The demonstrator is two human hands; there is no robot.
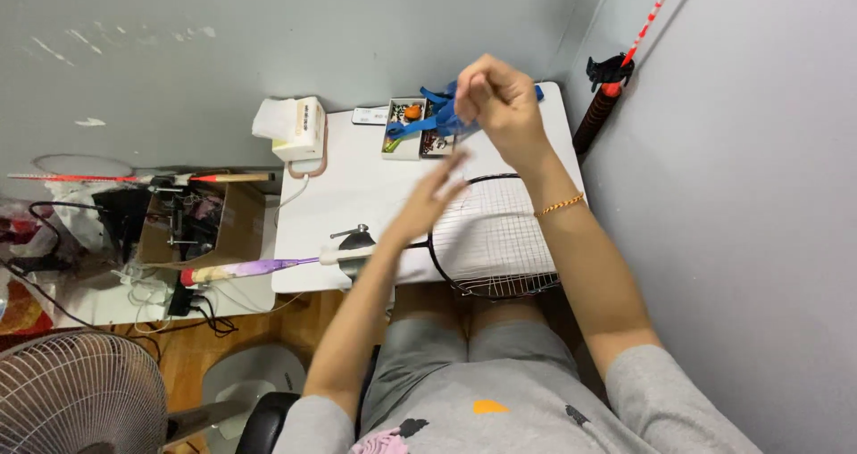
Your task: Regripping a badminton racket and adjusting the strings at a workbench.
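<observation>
Above the racket [494, 240], the right hand [500, 97] pinches closed, left hand [427, 202] open flat, blurred.

Badminton racket [393, 249] lying flat across the near edge of a white table [357, 186], overhanging it on both sides. Dark oval head [495, 235] at the right, strung with a pale grid of strings, lower rim jutting past the table edge above grey-clad knees. Thin shaft running left from the head, passing under a blurred left hand [428, 199] with fingers spread just above the strings. White section of handle near the middle, then a purple-wrapped grip [245, 269] ending in a red butt cap, sticking out well beyond the table's left edge. Right hand [500, 101] raised above the far end of the head, fingers pinched together; whether a string is held cannot be told.
</observation>
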